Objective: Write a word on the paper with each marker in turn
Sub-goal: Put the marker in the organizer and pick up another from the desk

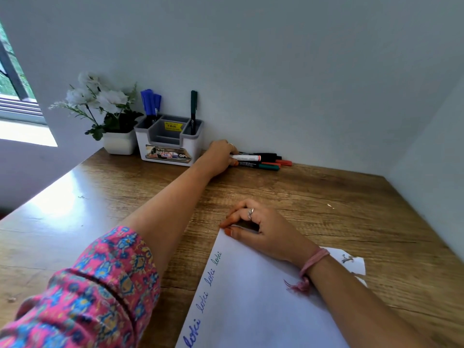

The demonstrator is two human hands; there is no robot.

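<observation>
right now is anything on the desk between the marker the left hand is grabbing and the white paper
Nothing visible does. The left hand grips the white-barrelled marker by the back wall, and only bare wooden desk lies between it and the white paper sheet, whose top corner the right hand pins.

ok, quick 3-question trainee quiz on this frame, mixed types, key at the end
1. True or false: the left hand is at the pile of markers by the wall.
2. Where does the right hand rest? A) organiser B) paper corner C) flower pot
3. Fill in: the word repeated on the paper is ____.

Key: 1 true; 2 B; 3 loki
</observation>
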